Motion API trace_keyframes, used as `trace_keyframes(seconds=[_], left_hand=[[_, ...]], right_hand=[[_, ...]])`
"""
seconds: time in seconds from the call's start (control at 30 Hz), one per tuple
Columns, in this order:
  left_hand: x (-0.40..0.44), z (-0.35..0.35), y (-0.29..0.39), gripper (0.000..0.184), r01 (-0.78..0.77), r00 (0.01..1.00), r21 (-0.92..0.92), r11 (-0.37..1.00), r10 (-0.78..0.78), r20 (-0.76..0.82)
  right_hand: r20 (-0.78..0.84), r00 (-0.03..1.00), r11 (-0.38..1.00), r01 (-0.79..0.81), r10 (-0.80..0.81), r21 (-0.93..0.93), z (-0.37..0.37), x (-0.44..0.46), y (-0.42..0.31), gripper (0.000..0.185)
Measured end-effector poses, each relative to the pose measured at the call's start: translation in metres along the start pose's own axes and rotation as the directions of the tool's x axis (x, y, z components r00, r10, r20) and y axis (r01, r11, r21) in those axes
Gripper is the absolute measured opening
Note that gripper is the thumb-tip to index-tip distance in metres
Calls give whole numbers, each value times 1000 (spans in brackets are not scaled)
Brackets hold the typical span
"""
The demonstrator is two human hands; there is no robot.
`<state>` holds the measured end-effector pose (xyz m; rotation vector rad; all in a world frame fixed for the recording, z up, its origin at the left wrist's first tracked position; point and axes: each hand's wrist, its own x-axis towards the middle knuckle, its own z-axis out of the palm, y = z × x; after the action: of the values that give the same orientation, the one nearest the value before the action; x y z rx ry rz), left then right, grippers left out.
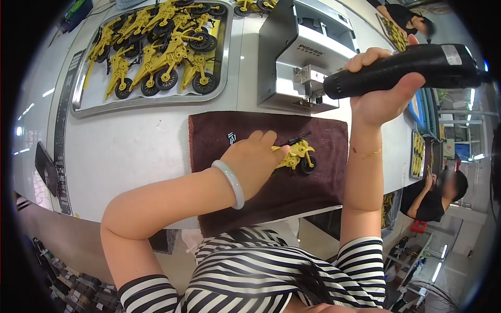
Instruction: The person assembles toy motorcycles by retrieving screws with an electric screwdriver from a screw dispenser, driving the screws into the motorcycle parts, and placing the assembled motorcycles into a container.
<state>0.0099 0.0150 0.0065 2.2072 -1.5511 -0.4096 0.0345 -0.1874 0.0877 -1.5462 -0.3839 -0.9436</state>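
Observation:
My left hand (pixel 251 163), with a pale bangle at the wrist, grips a yellow toy motorcycle (pixel 298 154) lying on a dark red cloth (pixel 318 190). Its black front wheel and handlebar show, while the rear part is hidden under my fingers. Raised at the right, my right hand (pixel 383 96) is wrapped around a black electric screwdriver (pixel 396 70). The screwdriver's nose points left, at the metal front block of a screw feeder (pixel 279 68); I cannot tell whether its bit touches the block. A few small silvery pieces, perhaps screws (pixel 231 137), lie on the cloth beside my left hand.
A metal tray (pixel 151 108) at the upper left holds several yellow toy motorcycles (pixel 175 52). On the white table's left edge stands a dark phone-like object (pixel 47 169). Two other people in dark tops (pixel 430 201) (pixel 399 15) sit at the right, near more trays of yellow parts (pixel 417 154).

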Motion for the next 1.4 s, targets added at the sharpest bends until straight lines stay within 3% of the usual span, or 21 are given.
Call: trace_keyframes(seconds=[0.17, 0.23, 0.27, 0.3, 0.37, 0.43, 0.53, 0.57, 0.63, 0.77, 0.9, 0.97, 1.0, 1.3, 1.4], left_hand=[[6, 12, -6, 59, -26, 994, -168, 985, 8, -105], [8, 12, -7, 58, -29, 993, -197, 980, 6, -117], [8, 12, -7, 57, -22, 994, -222, 975, -4, -113], [8, 11, -9, 56, -11, 994, -247, 969, -17, -112], [8, 12, -10, 56, 1, 995, -255, 967, -28, -100], [9, 14, -9, 56, 15, 996, -264, 964, -38, -84], [8, 17, -8, 53, 7, 990, -218, 976, -36, -133], [8, 18, -8, 53, 9, 991, -223, 975, -38, -130], [8, 20, -8, 52, 4, 986, -218, 976, -40, -162], [8, 20, -9, 51, 9, 988, -232, 973, -45, -147], [9, 23, -10, 51, -7, 983, -234, 972, -36, -179], [9, 24, -10, 51, -9, 981, -227, 974, -35, -189], [9, 24, -10, 51, -9, 982, -229, 973, -35, -187], [9, 23, -10, 50, -9, 983, -250, 968, -37, -179], [8, 18, -11, 51, -7, 988, -265, 964, -35, -153]], right_hand=[[10, 1000, 998, -20, 20, 58, 3, 2, 2, 55], [13, 989, 968, -140, 146, -209, 5, -4, -10, 76], [-14, 997, 992, -68, 70, 110, -2, -8, 1, 59], [7, 984, 971, -179, 180, 159, 2, -17, -14, 70], [33, 976, 910, -214, 217, 354, 1, -45, -28, 84], [83, 980, 935, -200, 183, 293, 7, -69, -48, 95], [-3, 967, 941, -245, 253, 235, 17, -100, -63, 105], [19, 987, 961, -162, 162, 223, 23, -101, -63, 102], [80, 980, 949, -197, 182, 247, 22, -106, -62, 93], [43, 958, 929, -286, 284, 234, 26, -113, -67, 85], [55, 972, 944, -235, 228, 233, 22, -122, -62, 81], [151, 989, 987, -24, 0, 156, 16, -127, -53, 81], [120, 990, 986, 60, -79, 155, 20, -128, -51, 84], [184, 970, 966, 114, -158, 231, 17, -128, -52, 84], [192, 969, 976, 118, -153, 181, 16, -126, -54, 84]])
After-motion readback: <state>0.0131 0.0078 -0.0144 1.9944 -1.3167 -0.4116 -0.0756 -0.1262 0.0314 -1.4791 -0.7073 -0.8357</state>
